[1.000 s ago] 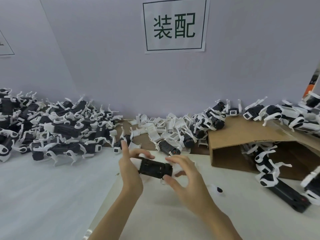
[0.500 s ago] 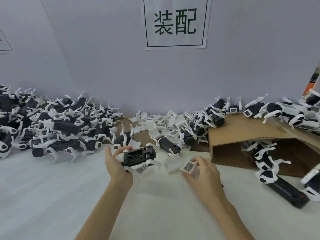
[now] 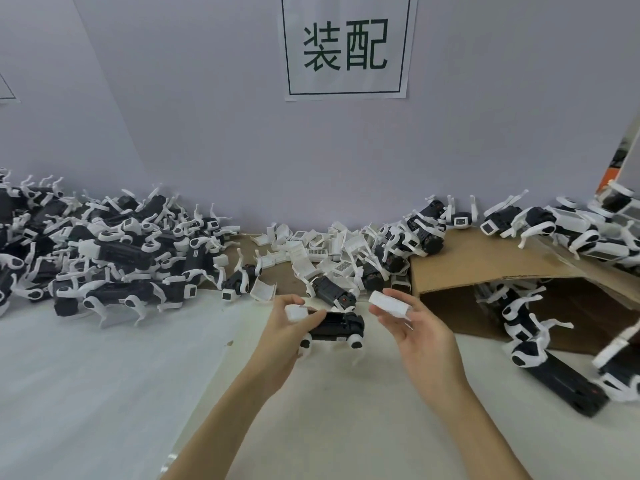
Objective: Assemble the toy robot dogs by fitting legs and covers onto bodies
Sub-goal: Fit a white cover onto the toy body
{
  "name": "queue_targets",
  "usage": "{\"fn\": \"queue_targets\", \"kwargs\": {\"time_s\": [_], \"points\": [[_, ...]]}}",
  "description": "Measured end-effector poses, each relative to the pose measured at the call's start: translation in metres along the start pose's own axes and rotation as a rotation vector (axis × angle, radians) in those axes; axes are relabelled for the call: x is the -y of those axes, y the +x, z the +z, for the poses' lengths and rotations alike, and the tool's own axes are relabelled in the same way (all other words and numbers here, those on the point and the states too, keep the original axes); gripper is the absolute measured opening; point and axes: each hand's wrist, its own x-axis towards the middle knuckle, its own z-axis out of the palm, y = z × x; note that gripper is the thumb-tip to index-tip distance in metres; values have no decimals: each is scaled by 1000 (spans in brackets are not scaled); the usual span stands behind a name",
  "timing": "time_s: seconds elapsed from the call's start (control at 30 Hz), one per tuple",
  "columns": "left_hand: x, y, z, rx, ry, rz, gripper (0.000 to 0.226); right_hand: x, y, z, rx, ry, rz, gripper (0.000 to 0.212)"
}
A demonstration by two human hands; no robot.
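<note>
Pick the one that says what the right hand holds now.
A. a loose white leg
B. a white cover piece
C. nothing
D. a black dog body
B: the right hand pinches a white cover just above and right of the black dog body that the left hand grips.

So the backdrop is a plain pale lilac-grey wall (image 3: 207, 140) running across the whole top half. Up at 12 o'clock there's a white paper sign (image 3: 345, 46) stuck flat on it, with two big dark green Chinese characters inside a thin black rectangle border. Over at 9 o'clock, right on the edge, a corner of another white paper sheet (image 3: 6, 93) with a black line pokes in. The white tabletop (image 3: 86, 393) fills the bottom. At 3 o'clock a brown cardboard box (image 3: 485, 271) lies on its side, flap out. An orange blurry thing (image 3: 613, 174) sits at 2 o'clock; can't tell what it is.
</note>
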Motion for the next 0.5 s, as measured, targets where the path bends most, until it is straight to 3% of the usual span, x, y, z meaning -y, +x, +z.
{"fn": "queue_targets", "kwargs": {"time_s": [0.07, 0.17, 0.33, 0.5], "points": [[2, -1, 0, 57, 62, 32, 34, 2, 1, 1, -10, 84, 47, 34], [0, -2, -2, 150, 199, 57, 40, -3, 4, 2, -72, -80, -8, 21], [1, 0, -10, 210, 356, 136, 63, -7, 7, 3, -116, -102, 41, 30], [1, -1, -5, 135, 261, 309, 36, -6, 10, -5, -283, -281, 48, 50]]}}
